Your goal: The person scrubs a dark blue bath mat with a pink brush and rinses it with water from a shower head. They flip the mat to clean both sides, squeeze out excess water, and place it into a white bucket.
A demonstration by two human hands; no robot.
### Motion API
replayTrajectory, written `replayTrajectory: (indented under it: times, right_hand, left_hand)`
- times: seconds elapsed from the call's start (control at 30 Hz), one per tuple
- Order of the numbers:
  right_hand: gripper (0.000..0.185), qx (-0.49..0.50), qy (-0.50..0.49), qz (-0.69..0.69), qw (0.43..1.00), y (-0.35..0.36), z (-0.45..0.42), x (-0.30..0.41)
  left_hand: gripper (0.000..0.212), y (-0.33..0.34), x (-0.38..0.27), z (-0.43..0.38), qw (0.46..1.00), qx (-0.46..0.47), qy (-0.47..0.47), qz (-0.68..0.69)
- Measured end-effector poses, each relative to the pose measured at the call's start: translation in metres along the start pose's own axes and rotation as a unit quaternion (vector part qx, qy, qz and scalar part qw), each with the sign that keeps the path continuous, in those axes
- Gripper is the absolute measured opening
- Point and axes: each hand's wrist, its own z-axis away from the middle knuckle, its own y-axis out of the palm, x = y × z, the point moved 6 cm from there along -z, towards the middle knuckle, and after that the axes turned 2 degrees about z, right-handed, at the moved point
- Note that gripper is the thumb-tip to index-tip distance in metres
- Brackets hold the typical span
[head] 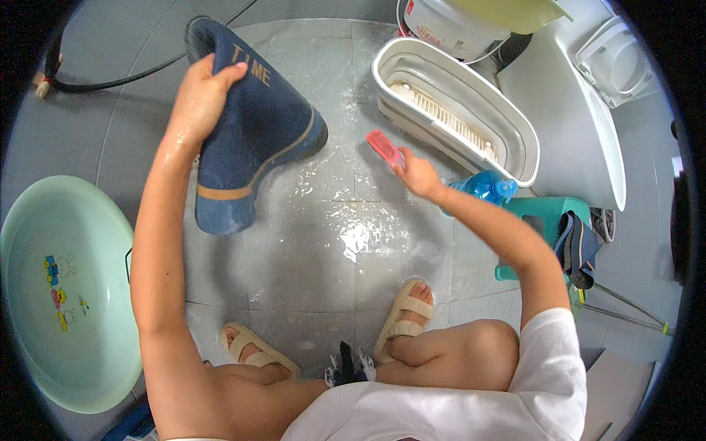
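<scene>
My left hand (pixel 201 102) grips the top of a dark blue rubber rain boot (pixel 253 118) by its shaft, the thumb outside and the fingers largely hidden behind it. The boot has a tan stripe around its foot and lettering near the top; it is tilted above the wet tiled floor (pixel 309 264). In my right hand (pixel 416 172) is a pink scrubbing brush (pixel 384 146), its head pointing up and left, apart from the boot. A blue plastic bottle (pixel 482 187) stands just beyond my right wrist, partly covered by the forearm.
A pale green basin (pixel 105 231) sits at left, a black hose (pixel 127 80) behind it. To the right are a white oblong bucket (pixel 386 88), a white pail (pixel 436 33), and a teal stool (pixel 546 206) with a folded dark cloth item (pixel 576 248). Suds and water cover the floor.
</scene>
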Motion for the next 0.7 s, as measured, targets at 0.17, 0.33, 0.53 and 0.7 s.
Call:
replayTrajectory:
  times: [0.17, 0.33, 0.53, 0.7]
  right_hand:
    - [0.055, 0.039, 0.068, 0.050, 0.996, 0.023, -0.062, -0.001]
    - [0.050, 0.040, 0.084, -0.008, 0.996, 0.074, -0.057, -0.009]
    - [0.055, 0.079, 0.131, 0.021, 0.988, 0.102, -0.040, -0.014]
    - [0.063, 0.036, 0.125, -0.034, 0.991, 0.073, -0.040, 0.022]
  left_hand:
    - [0.023, -0.044, -0.015, 0.013, 1.000, -0.024, -0.009, -0.012]
    - [0.022, -0.045, -0.008, 0.025, 0.999, -0.034, 0.028, 0.000]
    - [0.024, -0.035, -0.002, 0.021, 0.998, -0.036, 0.041, 0.001]
    - [0.023, -0.018, 0.001, 0.014, 0.999, -0.012, 0.039, 0.018]
